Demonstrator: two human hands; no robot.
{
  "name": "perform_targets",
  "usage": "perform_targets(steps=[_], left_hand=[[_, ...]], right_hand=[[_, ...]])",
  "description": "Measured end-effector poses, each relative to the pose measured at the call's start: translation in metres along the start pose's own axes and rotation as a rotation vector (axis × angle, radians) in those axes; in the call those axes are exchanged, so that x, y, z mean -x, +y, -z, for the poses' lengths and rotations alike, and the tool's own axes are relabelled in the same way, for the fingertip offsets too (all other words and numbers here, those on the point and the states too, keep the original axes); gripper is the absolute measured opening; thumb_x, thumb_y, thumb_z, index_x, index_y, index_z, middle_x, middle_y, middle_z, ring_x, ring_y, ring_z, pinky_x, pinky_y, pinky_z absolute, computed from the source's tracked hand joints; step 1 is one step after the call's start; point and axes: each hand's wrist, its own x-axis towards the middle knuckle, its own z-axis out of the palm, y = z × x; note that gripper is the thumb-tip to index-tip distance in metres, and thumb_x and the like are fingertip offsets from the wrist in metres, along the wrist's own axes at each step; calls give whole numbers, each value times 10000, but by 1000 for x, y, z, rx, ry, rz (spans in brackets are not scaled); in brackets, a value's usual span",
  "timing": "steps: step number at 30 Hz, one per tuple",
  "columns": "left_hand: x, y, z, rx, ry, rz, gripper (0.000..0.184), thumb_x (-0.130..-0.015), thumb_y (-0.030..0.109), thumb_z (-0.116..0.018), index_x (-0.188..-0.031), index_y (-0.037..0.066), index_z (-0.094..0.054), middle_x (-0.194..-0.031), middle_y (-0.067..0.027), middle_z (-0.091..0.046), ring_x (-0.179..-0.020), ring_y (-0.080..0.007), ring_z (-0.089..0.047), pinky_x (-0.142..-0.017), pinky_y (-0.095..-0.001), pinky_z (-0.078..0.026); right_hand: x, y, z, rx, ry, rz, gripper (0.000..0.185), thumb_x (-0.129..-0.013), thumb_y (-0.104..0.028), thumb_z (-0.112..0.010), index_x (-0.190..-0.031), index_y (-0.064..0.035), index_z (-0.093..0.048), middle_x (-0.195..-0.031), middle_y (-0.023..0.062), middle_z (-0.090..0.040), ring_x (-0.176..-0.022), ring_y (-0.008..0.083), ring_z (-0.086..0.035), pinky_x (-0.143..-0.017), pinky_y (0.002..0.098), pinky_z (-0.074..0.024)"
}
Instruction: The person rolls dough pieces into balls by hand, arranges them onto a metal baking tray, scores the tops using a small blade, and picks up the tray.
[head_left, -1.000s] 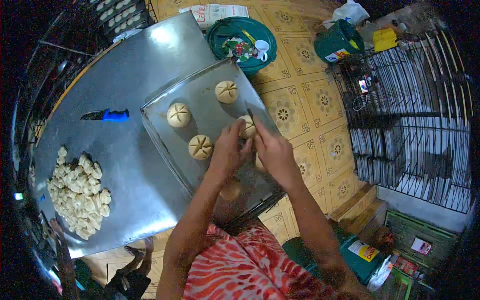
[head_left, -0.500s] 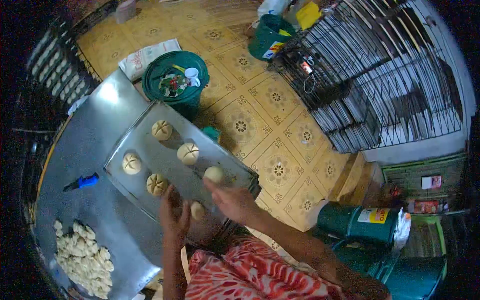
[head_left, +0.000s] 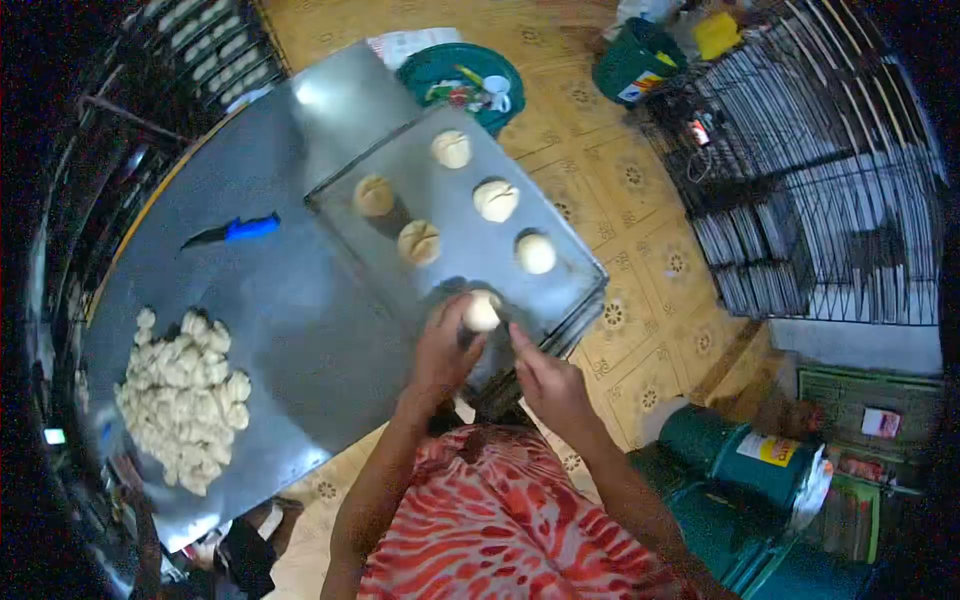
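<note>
My left hand (head_left: 445,350) is closed around the side of a round, pale dough ball (head_left: 482,311) near the front corner of a metal baking tray (head_left: 350,235). On the ball's other side is my right hand (head_left: 550,385), its fingers curled around a thin, dark blade-like tool (head_left: 503,316) that reaches to the dough; its handle is hidden. Farther up the tray sit a smooth-looking dough ball (head_left: 536,254) and several balls with cuts across the top, such as the scored dough ball (head_left: 496,201).
A blue-handled knife (head_left: 250,228) and a heap of dough pieces (head_left: 185,400) lie on the metal table (head_left: 300,300). Beyond the tray stands a green bin (head_left: 415,65). Wire racks (head_left: 790,180) and green drums (head_left: 715,440) stand right. Another person's arm (head_left: 140,510) shows lower left.
The view has shifted, so the tray appears farther right and higher. My left hand has closed on the front dough ball, and my right hand has come from the neighbouring ball to it.
</note>
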Motion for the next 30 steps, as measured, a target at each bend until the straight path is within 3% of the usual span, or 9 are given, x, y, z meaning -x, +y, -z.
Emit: perform_targets(steps=[3,7,14,17,18,23,25,28,30], left_hand=[[4,-12,-8,112,73,23,612,-810,73,-786,-1367,24,-539,-1329,-219,-593,-1211,-416,-573,-1056,-464,-465],[1,2,-4,-26,66,-26,594,-801,79,-778,-1347,15,-553,-1324,-214,-594,-1208,-415,-572,-1049,-464,-473],[-3,-8,-14,-39,125,-69,512,-792,112,-785,-1261,23,-599,-1262,-186,-626,-1144,-406,-584,-1005,-468,-487],[-5,-10,-15,-62,133,-34,468,-781,113,-797,-1201,28,-609,-1222,-170,-637,-1085,-397,-594,-961,-470,-494],[-5,-14,-16,-48,142,-51,455,-785,127,-812,-1177,34,-602,-1129,-166,-642,-1039,-390,-598,-898,-460,-511],[4,-7,-13,24,79,148,475,-806,123,-809,-1214,31,-586,-1141,-189,-580,-1014,-381,-601,-837,-419,-535],[0,4,-8,35,31,213,492,-812,122,-807,-1239,28,-579,-1159,-197,-558,-1010,-376,-602,-822,-406,-541],[-1,4,-2,183,23,241,540,-812,114,-800,-1291,18,-569,-1217,-209,-527,-1035,-374,-607,-833,-404,-549],[0,-10,-6,137,-3,87,581,-814,116,-795,-1336,21,-557,-1203,-203,-539,-1008,-386,-621,-828,-416,-557]], right_hand=[[-7,-7,-10,147,-2,26,502,-991,-111,-621,-1485,-71,-540,-836,247,-689,-700,399,-690,-636,479,-541],[-12,3,-17,194,11,12,513,-981,-117,-626,-1487,-94,-544,-759,230,-670,-655,402,-673,-611,493,-532],[-43,5,-23,220,-62,-20,524,-984,-131,-618,-1499,-110,-527,-777,246,-671,-653,421,-665,-603,501,-528],[-43,16,-26,215,-18,122,538,-985,-136,-609,-1514,-142,-509,-778,249,-666,-648,431,-654,-594,509,-521],[-24,11,-12,281,-129,43,533,-985,-136,-610,-1509,-144,-516,-762,246,-659,-646,428,-651,-592,510,-517],[24,-11,26,440,-368,-185,518,-978,-135,-622,-1489,-120,-537,-727,238,-638,-653,413,-653,-594,508,-511],[11,-5,17,237,-56,71,517,-978,-140,-625,-1486,-102,-538,-720,234,-635,-659,404,-659,-602,498,-521],[-29,-8,-5,257,-76,20,517,-979,-137,-618,-1488,-95,-531,-706,235,-634,-645,419,-652,-607,518,-522],[-47,-6,-18,280,-84,-10,513,-978,-133,-617,-1482,-93,-535,-702,237,-634,-641,425,-650,-611,527,-523]])
